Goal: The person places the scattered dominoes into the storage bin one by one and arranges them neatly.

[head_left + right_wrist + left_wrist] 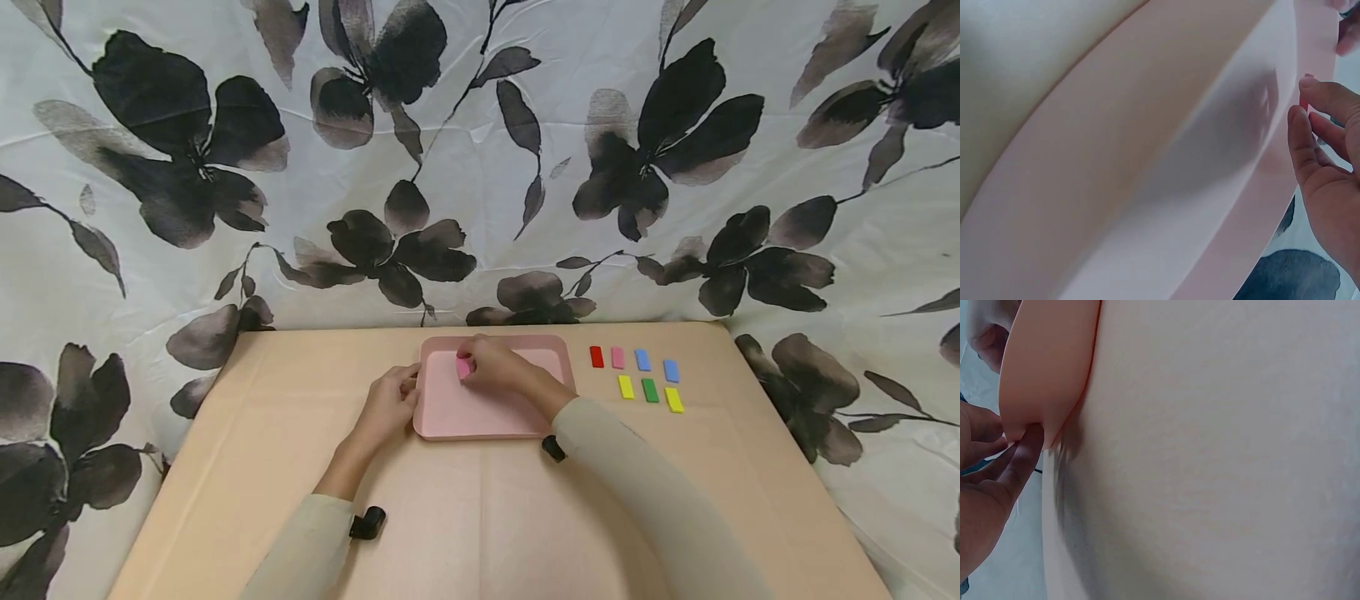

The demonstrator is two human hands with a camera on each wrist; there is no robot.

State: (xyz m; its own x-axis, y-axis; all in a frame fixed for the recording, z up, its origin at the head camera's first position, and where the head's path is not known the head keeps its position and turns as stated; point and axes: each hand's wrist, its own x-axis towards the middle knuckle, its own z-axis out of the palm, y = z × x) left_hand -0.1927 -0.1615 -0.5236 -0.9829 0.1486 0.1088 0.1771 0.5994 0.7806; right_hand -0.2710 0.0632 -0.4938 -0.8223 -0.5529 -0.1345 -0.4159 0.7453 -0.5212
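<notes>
A pink rectangular tray (487,418) lies near the far edge of the table. At its left side is my left hand (384,410), gripping the rim; in the left wrist view the fingers (1025,456) touch the tray's outer wall. My right hand (498,367) is over the tray's left half and pinches a small pink block (464,367) between thumb and fingertips. Seen from the right wrist, that block (1304,100) is mostly covered by the fingers, above the tray's pale inside (1210,156). Whether the block touches the tray floor, I cannot tell.
Right of the tray lie two rows of small flat blocks: red (596,357), pink (617,358), two blue (642,360), then yellow (626,387), green (650,390) and yellow (673,400). A floral cloth (525,167) hangs behind the tan-covered table (465,517).
</notes>
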